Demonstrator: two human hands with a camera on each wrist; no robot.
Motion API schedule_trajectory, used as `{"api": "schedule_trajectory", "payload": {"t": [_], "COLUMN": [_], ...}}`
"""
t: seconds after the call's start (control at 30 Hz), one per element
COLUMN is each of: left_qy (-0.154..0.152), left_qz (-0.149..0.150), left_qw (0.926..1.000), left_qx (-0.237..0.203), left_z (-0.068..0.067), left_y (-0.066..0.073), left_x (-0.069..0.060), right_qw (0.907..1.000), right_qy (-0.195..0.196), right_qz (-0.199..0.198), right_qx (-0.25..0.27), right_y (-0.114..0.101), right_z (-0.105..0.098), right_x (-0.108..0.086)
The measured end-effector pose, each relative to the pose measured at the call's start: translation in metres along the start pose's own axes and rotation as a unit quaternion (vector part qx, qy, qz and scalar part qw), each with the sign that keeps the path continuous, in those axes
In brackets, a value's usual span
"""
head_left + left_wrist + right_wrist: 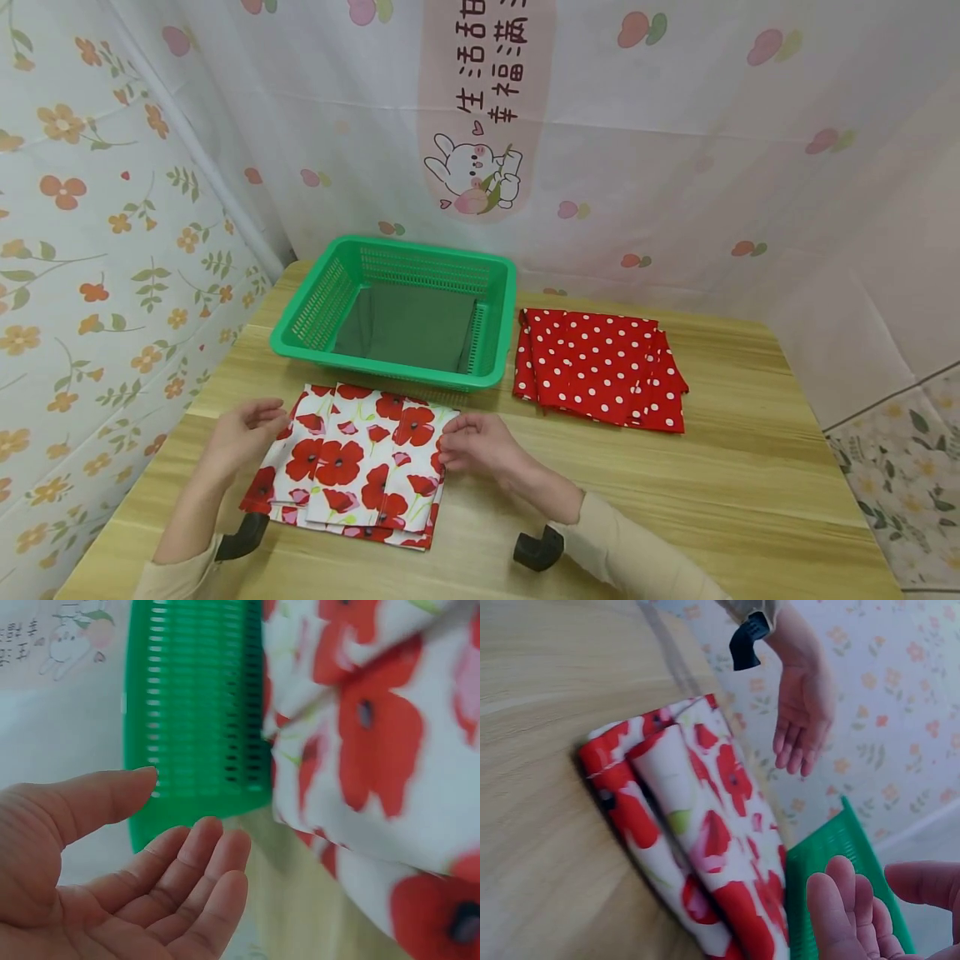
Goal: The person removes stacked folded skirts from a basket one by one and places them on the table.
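Observation:
A folded white cloth with red poppies [352,467] lies in stacked layers on the table, in front of the basket. My left hand [243,433] is at the cloth's left side, its fingers loosely bent; the left wrist view shows the palm [150,900] with nothing in it. On the opposite side, my right hand [480,446] is beside the cloth's right edge. Its fingers [840,900] are relaxed and apart from the thumb, holding nothing in the right wrist view. Whether either hand touches the fabric at its edge is hard to tell.
Behind the poppy cloth stands a green plastic basket [401,375] with a dark, flat folded piece [420,325] inside. A folded red cloth with white dots [600,367] lies to the basket's right. Printed curtains [675,167] border the wooden table [720,500] at the back and left.

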State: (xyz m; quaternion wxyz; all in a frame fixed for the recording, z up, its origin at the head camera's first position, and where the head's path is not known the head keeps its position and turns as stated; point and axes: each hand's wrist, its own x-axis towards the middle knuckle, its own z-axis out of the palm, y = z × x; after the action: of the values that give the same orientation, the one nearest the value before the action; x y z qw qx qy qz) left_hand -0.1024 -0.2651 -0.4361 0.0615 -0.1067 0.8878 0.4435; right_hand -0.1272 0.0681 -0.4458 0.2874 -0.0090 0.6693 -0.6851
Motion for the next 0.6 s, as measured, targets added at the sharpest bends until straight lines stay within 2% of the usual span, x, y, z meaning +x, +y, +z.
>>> {"api": "schedule_trajectory", "payload": {"t": [0.13, 0.33, 0.6], "left_qy": [0.007, 0.024, 0.031], "left_qz": [0.029, 0.052, 0.051], "left_qw": [0.9995, 0.9981, 0.9977], "left_qx": [-0.012, -0.021, -0.033], "left_z": [-0.003, -0.006, -0.008], "left_y": [0.012, 0.025, 0.034], "left_x": [0.002, 0.005, 0.011], "right_qw": [0.9999, 0.9995, 0.9991], "right_qy": [-0.005, -0.013, -0.014], "right_qz": [-0.015, -0.027, -0.039], "right_qx": [-0.003, 0.003, 0.005], "right_y": [-0.009, -0.018, -0.031], "right_z": [0.0, 0.0, -0.001], "right_x": [-0.001, -0.002, -0.001]}}
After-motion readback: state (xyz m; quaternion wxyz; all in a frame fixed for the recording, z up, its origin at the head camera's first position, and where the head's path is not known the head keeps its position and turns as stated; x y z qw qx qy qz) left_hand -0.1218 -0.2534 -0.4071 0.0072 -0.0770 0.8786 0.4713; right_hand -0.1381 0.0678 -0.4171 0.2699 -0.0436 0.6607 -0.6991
